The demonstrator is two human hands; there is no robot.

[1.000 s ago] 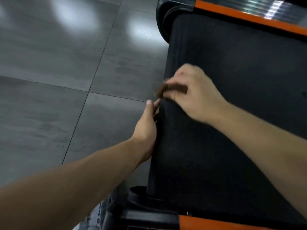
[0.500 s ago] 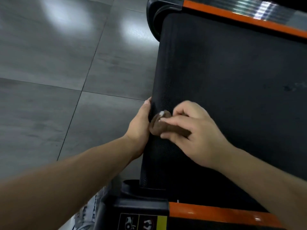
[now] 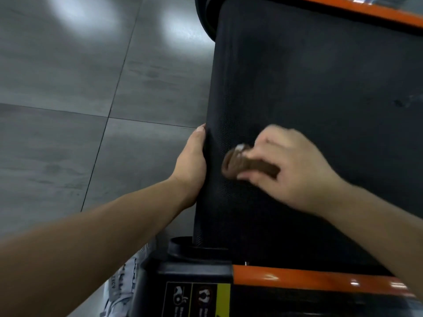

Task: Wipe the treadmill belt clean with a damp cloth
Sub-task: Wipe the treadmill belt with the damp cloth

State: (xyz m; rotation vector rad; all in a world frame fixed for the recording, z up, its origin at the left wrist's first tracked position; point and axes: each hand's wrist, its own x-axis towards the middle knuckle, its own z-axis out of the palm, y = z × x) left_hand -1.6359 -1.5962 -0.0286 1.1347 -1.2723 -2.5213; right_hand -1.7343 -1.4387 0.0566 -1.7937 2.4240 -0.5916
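Compared with half a second earlier, the right hand [image 3: 288, 170] has been moved a little to the right and farther along the treadmill belt [image 3: 320, 88], so that a strip of belt is now seen between the brown cloth [image 3: 247, 165] and the left hand [image 3: 191, 165], where the two were touching before. The cloth, folded into a small wad, is kept pinched between the right thumb and curled fingers and is pressed on the belt near its left edge; the hand is blurred. The left hand has stayed at the belt's left edge, which is held with the thumb laid along it and the fingers hidden beneath.

Grey floor tiles [image 3: 91, 88] are seen on the left. An orange side rail [image 3: 320, 280] lies at the near end, with a black cover carrying a warning label [image 3: 196, 298] beside it. Another orange rail [image 3: 366, 10] runs along the far side. The near right part of the belt is hidden by the right forearm.
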